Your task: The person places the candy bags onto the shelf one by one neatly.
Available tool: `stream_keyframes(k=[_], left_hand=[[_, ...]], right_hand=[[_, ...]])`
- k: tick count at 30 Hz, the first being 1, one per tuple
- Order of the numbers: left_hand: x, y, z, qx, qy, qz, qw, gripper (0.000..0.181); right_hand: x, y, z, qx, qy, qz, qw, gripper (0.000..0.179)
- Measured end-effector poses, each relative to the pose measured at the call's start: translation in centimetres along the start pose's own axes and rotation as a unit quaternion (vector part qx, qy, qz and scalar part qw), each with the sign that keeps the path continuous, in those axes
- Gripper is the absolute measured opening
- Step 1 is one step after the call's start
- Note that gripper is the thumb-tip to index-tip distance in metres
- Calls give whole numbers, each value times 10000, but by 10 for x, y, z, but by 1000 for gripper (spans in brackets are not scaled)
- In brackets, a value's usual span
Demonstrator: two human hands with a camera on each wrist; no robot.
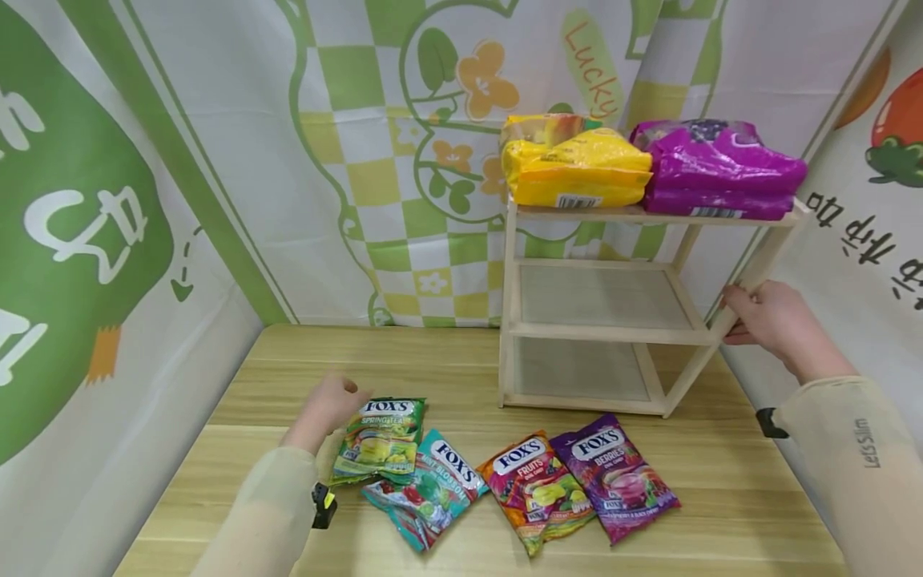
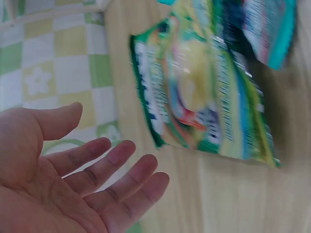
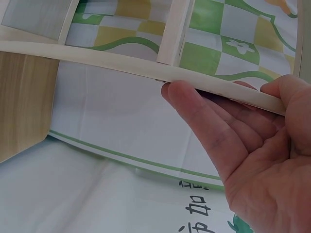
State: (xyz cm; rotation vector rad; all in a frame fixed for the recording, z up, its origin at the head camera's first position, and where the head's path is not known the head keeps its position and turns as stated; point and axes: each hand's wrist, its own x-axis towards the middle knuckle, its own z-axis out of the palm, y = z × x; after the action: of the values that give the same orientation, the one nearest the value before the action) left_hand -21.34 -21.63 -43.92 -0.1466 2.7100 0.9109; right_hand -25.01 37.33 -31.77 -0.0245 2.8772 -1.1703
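Note:
In the head view my right hand (image 1: 775, 320) grips the slanted front side post of a small wooden shelf rack (image 1: 613, 330). The right wrist view shows thumb and fingers on either side of that wooden post (image 3: 131, 63). My left hand (image 1: 330, 409) hovers beside a green Fox's Spring Tea candy bag (image 1: 385, 437). Its fingers are spread and hold nothing in the left wrist view, with the green bag (image 2: 194, 87) just past the fingertips. A teal Fox's candy bag (image 1: 436, 489) lies partly under the green one.
An orange Fox's Fruits bag (image 1: 530, 485) and a purple Berries bag (image 1: 613, 481) lie on the wooden table (image 1: 288, 377) before the rack. A yellow bag (image 1: 577, 164) and a magenta bag (image 1: 721, 168) occupy its top shelf. Printed cloth walls (image 1: 216, 160) enclose the back and sides.

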Motion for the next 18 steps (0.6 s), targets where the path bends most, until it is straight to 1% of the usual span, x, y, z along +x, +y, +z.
stream_keyframes(k=[3,6,8,9,11,13,14,17,18], left_hand=[[0,-10,5,10,-105,-219,9997,59],[-1,-19,10,-248,-242,-466,9983,60],[-1,-25,13,-396,-301,-573,9971,60],[-1,-27,14,-446,-314,-616,9966,57],[-1,-30,17,-525,-307,-673,9959,54],[-1,-33,20,-479,-273,-666,9963,55],[-1,-35,21,-381,-260,-619,9970,56],[-2,-39,26,-518,-340,-668,9958,57],[-2,-41,28,-573,-378,-720,9950,52]], right_hand=[[0,0,0,-9,11,30,10000,63],[-1,0,1,-10,29,32,10000,62],[-1,0,1,7,41,18,10000,61],[-1,0,1,19,49,16,10000,61],[-1,0,1,28,63,10,10000,60],[-1,0,0,34,55,22,10000,60],[-1,0,0,27,48,31,10000,61],[0,0,0,18,28,64,10000,62],[0,0,0,18,20,75,10000,62]])
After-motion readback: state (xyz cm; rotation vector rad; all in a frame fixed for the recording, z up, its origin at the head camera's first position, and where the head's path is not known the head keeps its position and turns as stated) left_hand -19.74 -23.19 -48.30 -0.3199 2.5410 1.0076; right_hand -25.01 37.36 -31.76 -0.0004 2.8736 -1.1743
